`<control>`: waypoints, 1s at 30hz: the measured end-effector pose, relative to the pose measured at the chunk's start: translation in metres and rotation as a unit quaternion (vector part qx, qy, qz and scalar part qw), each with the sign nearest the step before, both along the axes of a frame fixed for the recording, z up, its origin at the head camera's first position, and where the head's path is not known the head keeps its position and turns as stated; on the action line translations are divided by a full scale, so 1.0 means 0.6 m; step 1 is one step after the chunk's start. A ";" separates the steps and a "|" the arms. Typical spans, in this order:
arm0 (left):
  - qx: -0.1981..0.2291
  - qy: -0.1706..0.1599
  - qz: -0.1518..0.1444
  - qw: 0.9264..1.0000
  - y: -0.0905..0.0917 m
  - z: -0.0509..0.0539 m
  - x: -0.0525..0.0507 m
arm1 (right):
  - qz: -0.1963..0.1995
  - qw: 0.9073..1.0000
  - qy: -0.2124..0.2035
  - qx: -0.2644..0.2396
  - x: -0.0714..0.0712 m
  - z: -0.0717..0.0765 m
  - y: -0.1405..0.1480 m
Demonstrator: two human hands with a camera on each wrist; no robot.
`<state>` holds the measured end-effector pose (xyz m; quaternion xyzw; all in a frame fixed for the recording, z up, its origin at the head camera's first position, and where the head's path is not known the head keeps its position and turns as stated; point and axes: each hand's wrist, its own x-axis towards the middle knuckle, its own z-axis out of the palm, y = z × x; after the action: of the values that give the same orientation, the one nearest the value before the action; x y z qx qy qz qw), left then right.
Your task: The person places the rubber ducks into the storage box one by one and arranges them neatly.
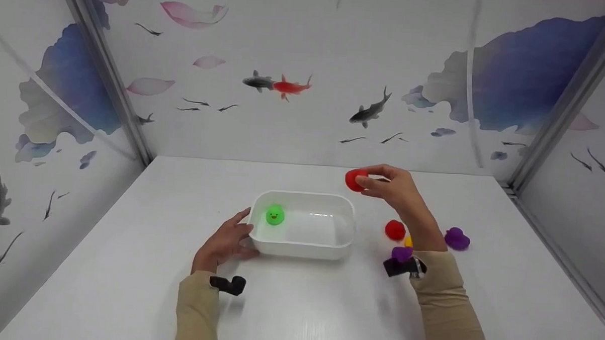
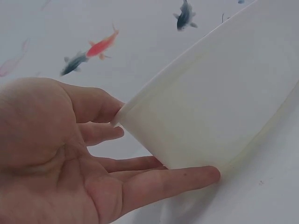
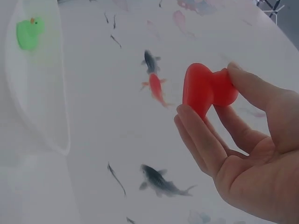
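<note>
A white rectangular tub (image 1: 299, 251) stands on the table with a green toy duck (image 1: 275, 215) inside at its left end. My left hand (image 1: 225, 243) is at the tub's left side; in the left wrist view its relaxed fingers touch the tub's rim and side wall (image 2: 201, 107). Above the table, past the tub's back right corner, my right hand (image 1: 393, 190) pinches a red toy duck (image 1: 355, 180) between thumb and fingers. The right wrist view shows this red duck (image 3: 198, 88) tilted and held clear of the tub.
Right of the tub lie another red duck (image 1: 395, 230), a purple duck (image 1: 401, 253), a yellow thing (image 1: 408, 241) partly hidden by my right arm, and a second purple duck (image 1: 457, 239). Panels printed with fish enclose the white table (image 1: 128, 264) at the back and sides.
</note>
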<state>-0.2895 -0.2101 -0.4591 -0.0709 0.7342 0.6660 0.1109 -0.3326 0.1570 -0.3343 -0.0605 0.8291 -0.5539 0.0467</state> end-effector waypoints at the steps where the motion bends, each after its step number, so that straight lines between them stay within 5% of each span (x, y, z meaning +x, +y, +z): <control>1: 0.000 -0.001 0.001 1.000 0.000 0.001 0.000 | 0.003 1.000 -0.002 0.004 -0.001 0.004 -0.010; 10: 0.013 0.019 -0.002 1.000 0.001 -0.001 -0.004 | 0.047 0.999 0.013 0.006 -0.010 0.007 -0.080; 20: 0.008 0.017 0.000 1.000 0.000 -0.001 -0.002 | 0.063 0.998 -0.009 0.012 -0.024 -0.029 -0.142; 30: 0.005 0.015 0.002 1.000 0.000 -0.003 -0.001 | 0.031 0.999 -0.028 0.007 -0.043 -0.085 -0.178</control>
<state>-0.2902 -0.2102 -0.4612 -0.0619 0.7323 0.6710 0.0986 -0.3586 0.0499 -0.3852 -0.0707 0.8292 -0.5476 0.0872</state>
